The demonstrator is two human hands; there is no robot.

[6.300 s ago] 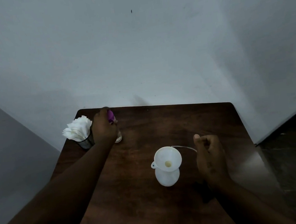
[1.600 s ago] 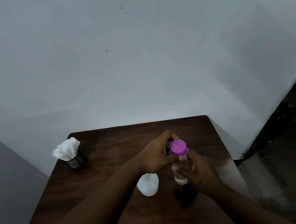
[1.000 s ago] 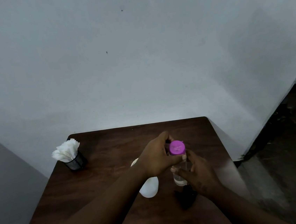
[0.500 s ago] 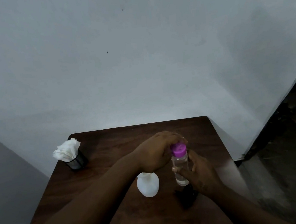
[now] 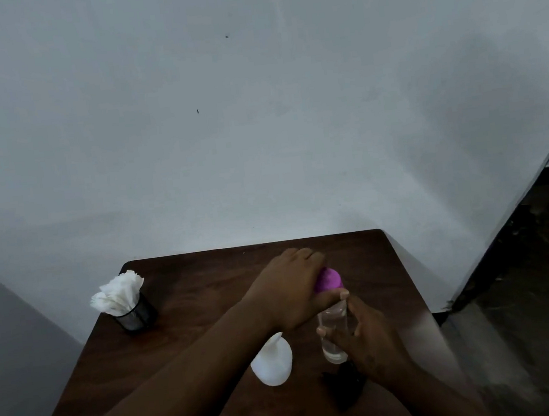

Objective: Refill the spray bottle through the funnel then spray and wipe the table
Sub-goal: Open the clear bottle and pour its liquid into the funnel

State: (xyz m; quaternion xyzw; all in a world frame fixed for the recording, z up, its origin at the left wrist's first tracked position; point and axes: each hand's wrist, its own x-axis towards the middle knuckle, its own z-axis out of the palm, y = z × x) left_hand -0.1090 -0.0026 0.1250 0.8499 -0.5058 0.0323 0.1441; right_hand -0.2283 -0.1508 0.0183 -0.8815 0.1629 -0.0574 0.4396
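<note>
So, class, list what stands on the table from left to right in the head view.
black mesh cup of white napkins → white spray bottle → clear bottle with purple cap

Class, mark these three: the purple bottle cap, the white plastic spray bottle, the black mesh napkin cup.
purple bottle cap (image 5: 331,279), head view, its exposed top.
white plastic spray bottle (image 5: 273,365), head view, its rounded body.
black mesh napkin cup (image 5: 138,316), head view, its side wall.

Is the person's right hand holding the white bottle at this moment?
No, the right hand grips the clear bottle, while the white bottle stands beside it on the table.
</note>
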